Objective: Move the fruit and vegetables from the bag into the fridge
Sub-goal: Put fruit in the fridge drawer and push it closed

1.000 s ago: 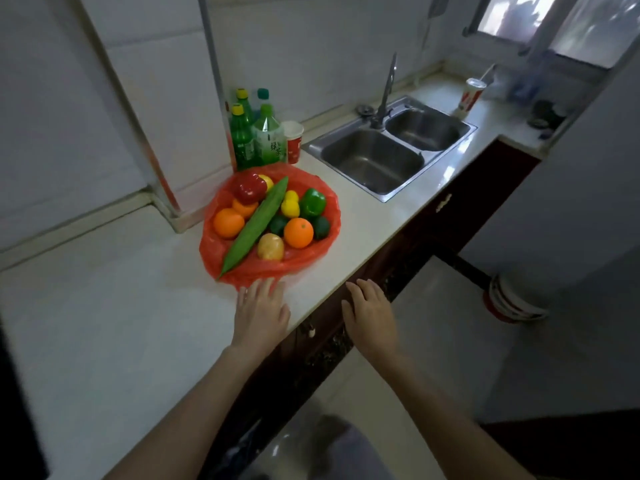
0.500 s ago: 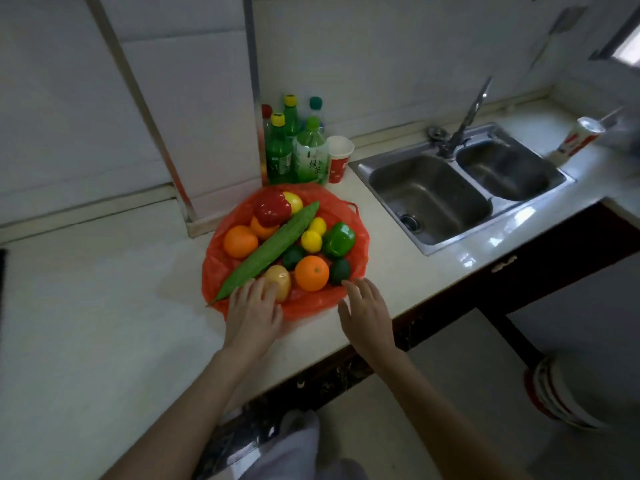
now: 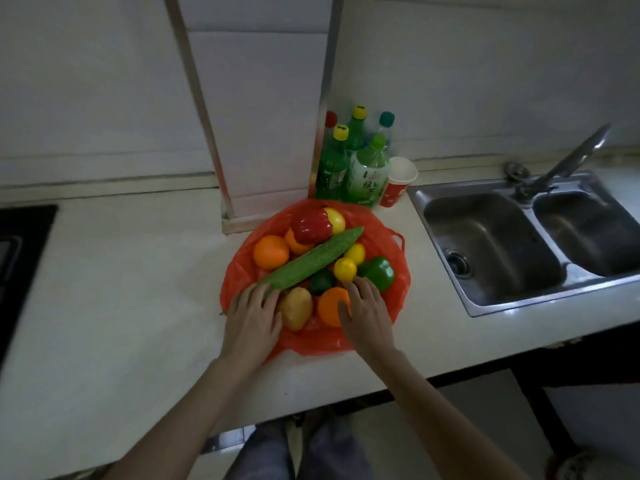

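bag: red plastic bag spread open and flat on the white countertop, near its front edge, holding all the produce
bitter gourd: long green bitter gourd lies diagonally across the pile, lower end under the left hand
left hand: left hand palm down on the gourd's lower end, fingers loosely bent over it; firm grip or only resting, cannot tell
right hand: right hand on the front orange, fingers curled over its right side, fingertips near the green bell pepper
potato: potato between the two hands, just beside the front orange
other produce: red bell pepper at back, second orange at left, two lemons mid-right, dark green round fruit beneath the gourd
behind bag: green drink bottles and a red paper cup against the wall
right: steel double sink with faucet, beside the bag
left edge: dark stove top
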`<action>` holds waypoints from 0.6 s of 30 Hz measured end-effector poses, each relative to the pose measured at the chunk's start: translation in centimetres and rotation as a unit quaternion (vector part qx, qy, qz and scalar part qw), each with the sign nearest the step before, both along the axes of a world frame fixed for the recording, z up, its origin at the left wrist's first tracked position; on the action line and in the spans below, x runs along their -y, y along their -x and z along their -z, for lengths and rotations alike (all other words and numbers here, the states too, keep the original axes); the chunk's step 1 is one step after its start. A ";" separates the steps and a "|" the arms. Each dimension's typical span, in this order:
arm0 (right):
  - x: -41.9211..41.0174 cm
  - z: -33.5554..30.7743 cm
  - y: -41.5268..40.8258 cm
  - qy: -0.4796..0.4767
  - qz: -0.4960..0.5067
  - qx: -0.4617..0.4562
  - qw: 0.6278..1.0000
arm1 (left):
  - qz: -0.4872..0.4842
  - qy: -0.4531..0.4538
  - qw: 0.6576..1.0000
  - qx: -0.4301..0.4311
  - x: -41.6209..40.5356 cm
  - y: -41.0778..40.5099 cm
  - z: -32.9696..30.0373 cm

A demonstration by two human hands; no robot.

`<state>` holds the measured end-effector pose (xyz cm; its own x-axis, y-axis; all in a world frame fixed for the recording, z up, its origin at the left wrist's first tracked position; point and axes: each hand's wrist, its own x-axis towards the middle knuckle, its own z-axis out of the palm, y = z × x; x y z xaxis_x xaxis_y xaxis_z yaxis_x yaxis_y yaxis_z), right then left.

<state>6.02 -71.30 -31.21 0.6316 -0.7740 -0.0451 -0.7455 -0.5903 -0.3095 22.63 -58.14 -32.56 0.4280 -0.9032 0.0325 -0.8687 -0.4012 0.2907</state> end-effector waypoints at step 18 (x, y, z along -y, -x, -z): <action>2.2 4.4 1.1 -0.063 -0.145 0.025 0.987 | -0.111 0.001 0.994 0.012 2.3 3.1 0.5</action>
